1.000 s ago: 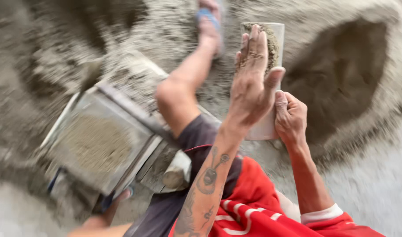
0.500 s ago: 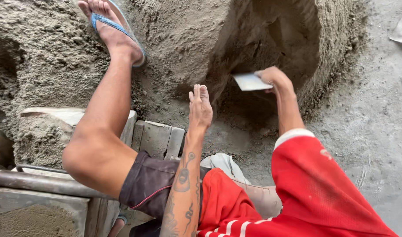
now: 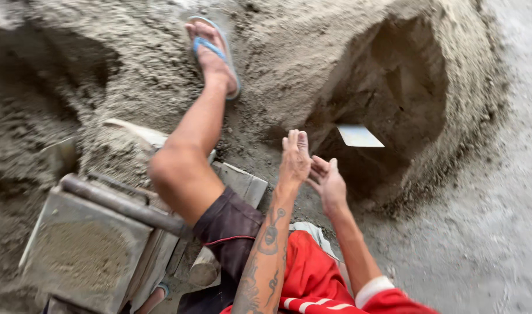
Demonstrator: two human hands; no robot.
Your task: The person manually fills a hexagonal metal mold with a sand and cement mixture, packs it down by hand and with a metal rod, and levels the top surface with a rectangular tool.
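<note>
Both my hands are empty here. My left hand is flat with fingers straight, and my right hand sits just beside it, fingers loosely spread. The small white board is up past them to the right, apart from both hands, inside the dark hollow dug into the sand pile. My left leg stretches out with its blue flip-flop on the sand, and a metal mould box sits off to my left.
</note>
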